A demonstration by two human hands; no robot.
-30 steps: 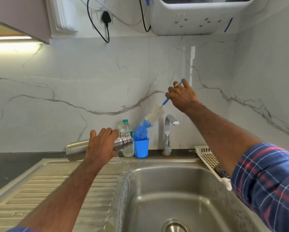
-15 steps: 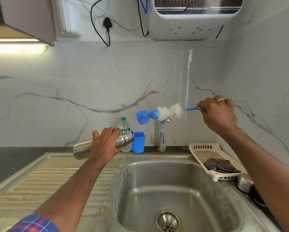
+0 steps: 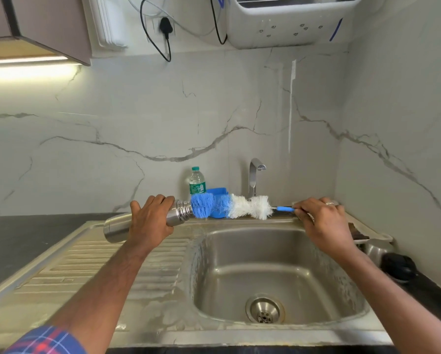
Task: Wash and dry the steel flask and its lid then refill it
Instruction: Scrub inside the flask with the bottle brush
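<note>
1. Head view, looking down on a brushed stainless steel sink (image 3: 278,267) with a deep rounded basin, a round strainer drain (image 3: 264,309), and a ribbed draining board (image 3: 86,259) on the left that looks streaked and dull
2. The steel flask (image 3: 117,229) is a smooth, shiny cylinder held almost on its side above the draining board, its ridged, threaded neck (image 3: 184,212) pointing right toward the basin
3. The bottle brush (image 3: 230,206) lies nearly level in the air over the sink's back edge; its fluffy bristles are blue at the tip and white nearer the thin blue handle (image 3: 285,208), and the blue tip sits right at the flask's mouth, though I cannot tell if it has gone inside
4. The left hand (image 3: 150,223) wraps around the flask's upper body, fingers curled over the top and thumb spread toward the base
5. The right hand (image 3: 324,223), with a ring on one finger, pinches the end of the brush handle with fingers curled in
6. Behind the brush stand a clear plastic water bottle (image 3: 196,180) with a green cap and label, a blue plastic cup (image 3: 218,192), and a curved chrome tap (image 3: 253,176), all against a glossy white marble-veined wall (image 3: 137,118)
7. A dark round lid-like thing (image 3: 399,268) rests on the counter at the far right, too shadowed to identify
</note>
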